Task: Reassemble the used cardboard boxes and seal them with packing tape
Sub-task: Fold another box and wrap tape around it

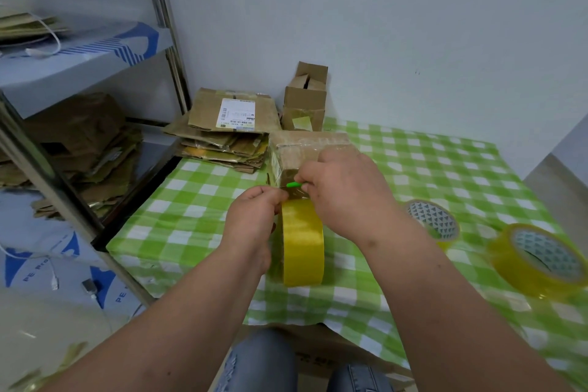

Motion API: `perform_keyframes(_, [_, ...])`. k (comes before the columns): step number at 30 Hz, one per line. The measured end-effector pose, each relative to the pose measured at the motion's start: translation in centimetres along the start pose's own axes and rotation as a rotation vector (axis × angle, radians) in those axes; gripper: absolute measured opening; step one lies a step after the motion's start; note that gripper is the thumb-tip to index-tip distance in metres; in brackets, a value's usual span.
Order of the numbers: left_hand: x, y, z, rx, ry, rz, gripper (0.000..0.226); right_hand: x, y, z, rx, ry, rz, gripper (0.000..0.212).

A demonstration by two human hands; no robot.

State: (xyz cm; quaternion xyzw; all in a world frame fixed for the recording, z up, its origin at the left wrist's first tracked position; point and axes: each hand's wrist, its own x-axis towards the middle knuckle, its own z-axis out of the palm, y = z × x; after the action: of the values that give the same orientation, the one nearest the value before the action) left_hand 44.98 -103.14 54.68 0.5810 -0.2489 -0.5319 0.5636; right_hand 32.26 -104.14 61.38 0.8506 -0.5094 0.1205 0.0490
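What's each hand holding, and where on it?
Left hand pinches the tape strip just above the yellow roll. Right hand pinches a small green tool by one end, at the tape.

Green-and-white checked tablecloth (197,216), yellow tape roll (303,245), brown cardboard box (305,150), small green cutter (294,184)

You have a taped-up cardboard box (310,150) and a yellow tape roll (303,243) in front of you on the bench (197,216).

The box is closed, brown, wrapped in shiny clear tape, and sits near the bench's far left corner. The tape roll stands on edge just in front of it, a strip running up to the box's near face. Behind lie a stack of flattened boxes (229,134) and a small open box (304,102). Two spare tape rolls (537,259) lie flat at your right.
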Motion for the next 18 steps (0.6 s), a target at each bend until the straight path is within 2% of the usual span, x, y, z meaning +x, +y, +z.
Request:
perform_keyframes(11, [1.1, 0.0, -0.7, 0.006, 0.009, -0.040, 0.007, -1.0, 3.6, 0.3, -0.003, -0.056, 0.137, 0.023])
perform_keyframes(18, [1.4, 0.0, -1.2, 0.026, -0.040, -0.090, 0.018, -3.3, 5.2, 4.7, 0.304, -0.106, 0.381, 0.024])
